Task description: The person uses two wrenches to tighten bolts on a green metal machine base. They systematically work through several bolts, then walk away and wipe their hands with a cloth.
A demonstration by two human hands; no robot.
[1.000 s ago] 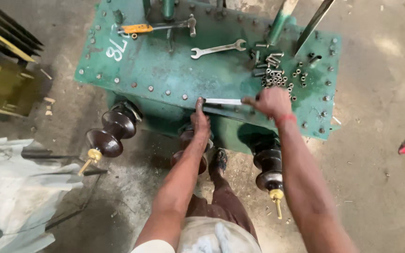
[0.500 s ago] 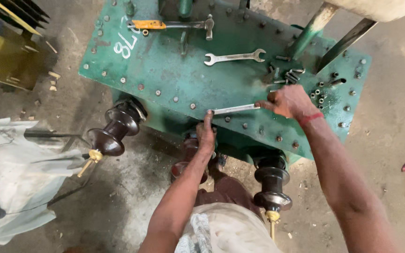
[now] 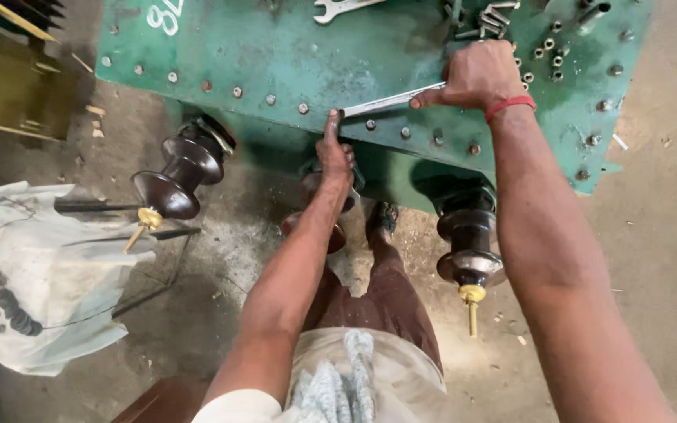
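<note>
The right hand [image 3: 476,74] is closed around one end of a flat spanner [image 3: 389,101] that lies on the green lid [image 3: 276,55]. The left hand [image 3: 334,153] presses a finger on the other end, near a bolt [image 3: 370,124] at the lid's edge. The spanner's long axis runs almost level, its far end pointing left and slightly down. Many bolts sit along the edge; loose ones lie behind, so the work looks partly done.

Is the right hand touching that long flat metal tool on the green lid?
Touching. The head view shows the right hand closed around one end of the flat metal tool, its forefinger stretched along it, above the green lid.
</note>
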